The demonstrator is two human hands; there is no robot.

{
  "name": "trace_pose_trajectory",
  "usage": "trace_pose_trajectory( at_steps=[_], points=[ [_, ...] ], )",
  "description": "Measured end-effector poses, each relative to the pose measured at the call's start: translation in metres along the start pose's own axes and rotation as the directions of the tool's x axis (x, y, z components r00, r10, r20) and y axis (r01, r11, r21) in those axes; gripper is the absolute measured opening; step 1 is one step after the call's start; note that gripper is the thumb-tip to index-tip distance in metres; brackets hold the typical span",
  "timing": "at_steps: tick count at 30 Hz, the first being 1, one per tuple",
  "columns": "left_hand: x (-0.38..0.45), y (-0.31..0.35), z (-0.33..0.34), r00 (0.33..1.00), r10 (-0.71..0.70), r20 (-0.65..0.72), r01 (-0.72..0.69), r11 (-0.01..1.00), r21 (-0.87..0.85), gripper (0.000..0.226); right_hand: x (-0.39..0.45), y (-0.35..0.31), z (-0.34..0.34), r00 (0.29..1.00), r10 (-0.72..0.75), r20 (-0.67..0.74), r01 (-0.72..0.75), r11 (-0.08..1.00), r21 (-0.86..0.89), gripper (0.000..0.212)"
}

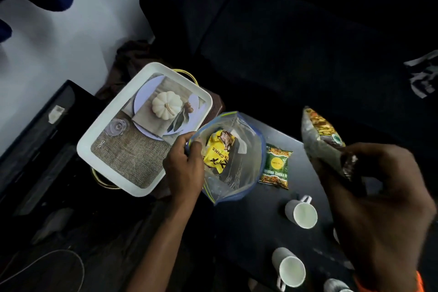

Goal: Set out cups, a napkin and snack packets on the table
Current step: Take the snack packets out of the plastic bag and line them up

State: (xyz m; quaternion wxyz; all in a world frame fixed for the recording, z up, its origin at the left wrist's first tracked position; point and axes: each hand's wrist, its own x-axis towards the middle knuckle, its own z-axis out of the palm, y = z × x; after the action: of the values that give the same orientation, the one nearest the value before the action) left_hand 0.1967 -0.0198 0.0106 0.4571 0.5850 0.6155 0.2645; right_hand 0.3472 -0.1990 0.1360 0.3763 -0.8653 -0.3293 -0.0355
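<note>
Here the left hand (183, 166) pinches the rim of a clear zip-top plastic bag with a blue seal (239, 173), holding its mouth open over the near-left edge of the dark low table (260, 225). Inside the bag lies a crumpled yellow snack packet with black lettering (214, 155). The right hand (379, 208) is raised above the table, its fingers curled round the lower end of a silvery snack packet with orange-and-yellow print (317, 135), which points up and away from the camera. Just right of the bag, a small green snack packet (276, 166) lies flat on the table. Nearer the camera stand two grey mugs with white insides (301, 212), the second (288, 268) closer still; the right hand and wrist hide much of the table's right side. Left of the bag, off the table, a white rectangular tray printed with a pale pumpkin and burlap (142, 130) rests on a gold wire frame (102, 179). A dark sofa (296, 38) fills the background.
</note>
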Motion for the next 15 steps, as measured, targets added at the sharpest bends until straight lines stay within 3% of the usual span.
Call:
trace_pose_trajectory(
  at_steps=[3,5,6,8,9,10,11,13,15],
  points=[
    [0.0,-0.001,-0.003,1.0,-0.004,0.012,0.004,1.0,0.012,0.019,0.002,0.045,0.039,0.996,-0.091,0.016,0.092,0.982,-0.166,0.029],
    [-0.001,-0.003,-0.002,1.0,-0.011,0.02,0.01,0.999,0.031,0.02,-0.002,0.078,0.075,0.976,-0.142,0.168,0.179,0.955,-0.237,0.025],
    [-0.003,-0.004,-0.001,1.0,-0.019,0.02,0.018,0.999,0.037,0.02,-0.008,0.089,0.092,0.941,-0.122,0.315,0.216,0.934,-0.286,0.023],
    [-0.008,-0.006,0.001,0.999,-0.018,0.028,0.017,1.0,0.024,0.016,-0.023,0.104,0.115,0.799,0.012,0.601,0.258,0.896,-0.361,0.032],
    [-0.011,-0.007,0.002,0.999,-0.007,0.041,0.006,1.0,0.019,0.015,-0.027,0.107,0.119,0.758,0.058,0.65,0.242,0.9,-0.363,0.036],
    [-0.013,-0.008,0.002,0.998,0.001,0.058,-0.002,1.0,0.013,0.016,-0.029,0.106,0.12,0.778,0.064,0.625,0.188,0.925,-0.329,0.034],
    [-0.016,-0.009,0.003,0.997,0.004,0.077,-0.004,1.0,0.001,0.017,-0.028,0.103,0.117,0.842,0.061,0.535,0.099,0.959,-0.265,0.026],
    [-0.021,-0.013,0.005,0.994,0.004,0.111,-0.001,1.0,-0.022,0.017,-0.025,0.083,0.106,0.972,0.054,0.227,-0.033,0.995,-0.092,0.012],
    [-0.025,-0.016,0.007,0.99,0.001,0.14,0.004,0.999,-0.035,0.017,-0.022,0.047,0.097,1.0,0.027,0.001,-0.027,0.997,0.077,0.011]
  ],
)
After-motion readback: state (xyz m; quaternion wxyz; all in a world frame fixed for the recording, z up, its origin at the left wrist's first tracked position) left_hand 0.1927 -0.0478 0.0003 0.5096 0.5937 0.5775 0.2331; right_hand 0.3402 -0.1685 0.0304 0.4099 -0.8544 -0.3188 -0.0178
